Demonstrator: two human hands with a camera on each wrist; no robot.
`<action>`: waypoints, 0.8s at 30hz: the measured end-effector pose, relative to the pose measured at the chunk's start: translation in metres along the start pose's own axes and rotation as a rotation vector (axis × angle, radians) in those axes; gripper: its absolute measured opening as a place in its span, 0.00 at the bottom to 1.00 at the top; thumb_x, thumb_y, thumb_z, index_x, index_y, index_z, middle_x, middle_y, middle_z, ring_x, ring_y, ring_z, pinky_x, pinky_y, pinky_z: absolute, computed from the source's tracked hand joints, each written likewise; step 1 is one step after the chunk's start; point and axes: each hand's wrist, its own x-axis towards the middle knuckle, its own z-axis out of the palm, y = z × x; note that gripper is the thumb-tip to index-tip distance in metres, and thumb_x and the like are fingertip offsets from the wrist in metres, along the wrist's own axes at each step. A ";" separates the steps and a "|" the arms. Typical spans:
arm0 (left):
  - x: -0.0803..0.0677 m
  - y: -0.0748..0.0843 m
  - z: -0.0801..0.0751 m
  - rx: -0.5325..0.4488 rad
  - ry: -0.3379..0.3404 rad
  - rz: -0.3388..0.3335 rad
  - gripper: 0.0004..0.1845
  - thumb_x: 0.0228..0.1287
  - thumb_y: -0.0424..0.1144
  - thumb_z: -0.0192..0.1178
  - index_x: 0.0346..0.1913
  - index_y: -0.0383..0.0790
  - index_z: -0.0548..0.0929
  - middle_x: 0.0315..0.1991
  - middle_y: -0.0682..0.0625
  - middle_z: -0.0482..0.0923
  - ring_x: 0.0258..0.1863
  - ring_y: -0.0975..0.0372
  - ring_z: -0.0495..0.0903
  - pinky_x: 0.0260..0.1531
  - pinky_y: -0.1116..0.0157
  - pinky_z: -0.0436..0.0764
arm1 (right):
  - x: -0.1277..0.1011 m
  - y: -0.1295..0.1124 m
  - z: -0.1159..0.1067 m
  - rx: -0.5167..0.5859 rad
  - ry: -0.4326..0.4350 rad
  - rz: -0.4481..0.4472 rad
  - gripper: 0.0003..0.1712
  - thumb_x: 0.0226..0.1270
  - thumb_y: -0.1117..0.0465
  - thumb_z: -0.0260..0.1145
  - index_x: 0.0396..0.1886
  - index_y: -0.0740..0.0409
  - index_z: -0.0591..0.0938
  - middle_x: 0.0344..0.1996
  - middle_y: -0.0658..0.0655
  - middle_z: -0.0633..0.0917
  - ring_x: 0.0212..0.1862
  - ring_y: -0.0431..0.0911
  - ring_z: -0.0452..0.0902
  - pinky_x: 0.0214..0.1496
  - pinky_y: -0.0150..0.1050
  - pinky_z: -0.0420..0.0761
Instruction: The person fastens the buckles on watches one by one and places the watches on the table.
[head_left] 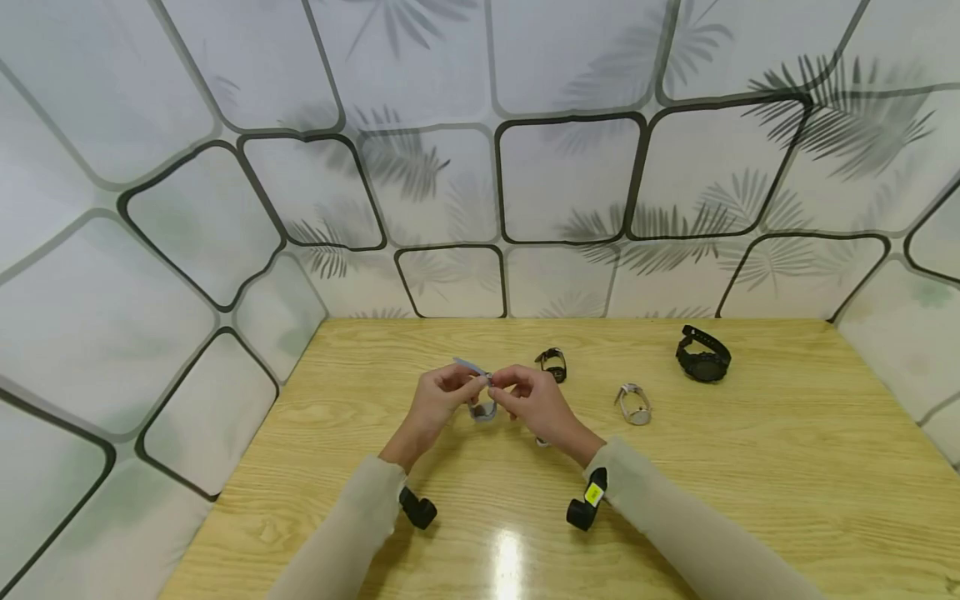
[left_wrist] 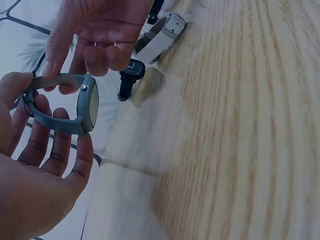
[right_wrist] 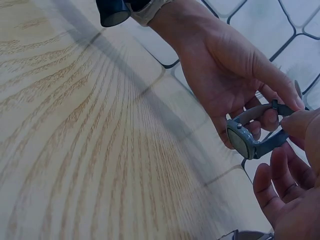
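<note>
Together above the middle of the light wooden table (head_left: pixel 750 467): left hand (head_left: pixel 437 406) and right hand (head_left: pixel 534 402), both pinching the strap of a grey round-faced wristwatch (left_wrist: pixel 75 107), held clear of the surface.

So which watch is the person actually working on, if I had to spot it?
Start at the wooden table and go to its middle, where both hands meet. The grey watch is pinched between them, above the surface. Unlike the three other watches, it isn't lying on the table.
</note>
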 end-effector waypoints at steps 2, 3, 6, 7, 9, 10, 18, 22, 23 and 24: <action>0.000 0.002 0.000 0.018 0.006 0.005 0.09 0.70 0.41 0.69 0.42 0.36 0.89 0.33 0.34 0.82 0.31 0.54 0.80 0.39 0.61 0.83 | 0.001 0.001 -0.001 0.004 -0.011 -0.002 0.12 0.74 0.56 0.69 0.51 0.57 0.86 0.43 0.58 0.87 0.33 0.65 0.80 0.33 0.53 0.85; 0.000 0.003 0.001 0.028 0.010 0.009 0.10 0.70 0.41 0.69 0.42 0.37 0.89 0.34 0.32 0.81 0.31 0.54 0.80 0.38 0.61 0.84 | 0.001 0.000 -0.002 0.004 -0.018 0.000 0.13 0.74 0.56 0.69 0.52 0.56 0.86 0.43 0.58 0.87 0.34 0.65 0.81 0.34 0.53 0.86; 0.002 0.007 0.001 0.069 0.018 0.038 0.11 0.69 0.43 0.70 0.41 0.36 0.89 0.35 0.28 0.81 0.30 0.50 0.81 0.35 0.61 0.84 | 0.005 -0.002 -0.008 -0.002 -0.035 0.001 0.14 0.75 0.56 0.68 0.54 0.55 0.85 0.45 0.58 0.87 0.38 0.66 0.83 0.37 0.55 0.86; 0.003 0.008 0.001 0.090 0.020 0.053 0.12 0.69 0.43 0.70 0.41 0.36 0.89 0.34 0.29 0.81 0.29 0.48 0.81 0.33 0.61 0.84 | 0.006 -0.004 -0.010 -0.010 -0.038 -0.004 0.14 0.75 0.56 0.68 0.55 0.55 0.84 0.45 0.58 0.87 0.38 0.66 0.83 0.38 0.56 0.86; 0.004 0.010 0.001 0.147 0.026 0.091 0.11 0.69 0.43 0.70 0.41 0.37 0.90 0.31 0.33 0.82 0.28 0.45 0.81 0.30 0.62 0.82 | 0.011 -0.008 -0.016 -0.040 -0.038 -0.023 0.15 0.76 0.56 0.67 0.57 0.54 0.84 0.47 0.57 0.87 0.39 0.66 0.83 0.39 0.56 0.86; 0.005 0.011 0.001 0.182 0.027 0.111 0.10 0.69 0.42 0.70 0.40 0.37 0.90 0.30 0.35 0.83 0.28 0.44 0.80 0.29 0.62 0.82 | 0.013 -0.010 -0.019 -0.057 -0.036 -0.033 0.15 0.76 0.56 0.67 0.58 0.54 0.84 0.47 0.57 0.87 0.39 0.67 0.83 0.39 0.57 0.86; 0.009 0.012 0.004 0.485 0.050 0.212 0.04 0.65 0.39 0.73 0.39 0.42 0.92 0.27 0.51 0.87 0.24 0.62 0.81 0.28 0.68 0.82 | 0.025 -0.031 -0.029 -0.224 -0.062 -0.067 0.16 0.76 0.55 0.67 0.58 0.53 0.85 0.49 0.53 0.86 0.34 0.52 0.84 0.30 0.47 0.84; 0.009 0.011 0.007 0.534 0.059 0.253 0.05 0.64 0.37 0.73 0.39 0.40 0.93 0.25 0.51 0.86 0.21 0.65 0.78 0.25 0.68 0.80 | 0.026 -0.039 -0.027 -0.296 -0.085 -0.078 0.17 0.75 0.54 0.68 0.59 0.52 0.85 0.44 0.52 0.85 0.33 0.46 0.82 0.27 0.40 0.81; 0.009 0.011 0.008 0.543 0.062 0.258 0.05 0.64 0.37 0.74 0.40 0.40 0.93 0.25 0.51 0.86 0.21 0.65 0.78 0.25 0.68 0.80 | 0.027 -0.040 -0.026 -0.307 -0.092 -0.086 0.17 0.75 0.54 0.69 0.59 0.52 0.85 0.43 0.52 0.84 0.33 0.47 0.82 0.28 0.40 0.80; 0.009 0.010 0.008 0.551 0.063 0.265 0.06 0.64 0.37 0.74 0.40 0.39 0.93 0.25 0.51 0.86 0.21 0.66 0.77 0.24 0.69 0.80 | 0.027 -0.041 -0.025 -0.317 -0.099 -0.094 0.17 0.74 0.54 0.69 0.59 0.51 0.85 0.43 0.53 0.84 0.34 0.48 0.82 0.28 0.41 0.80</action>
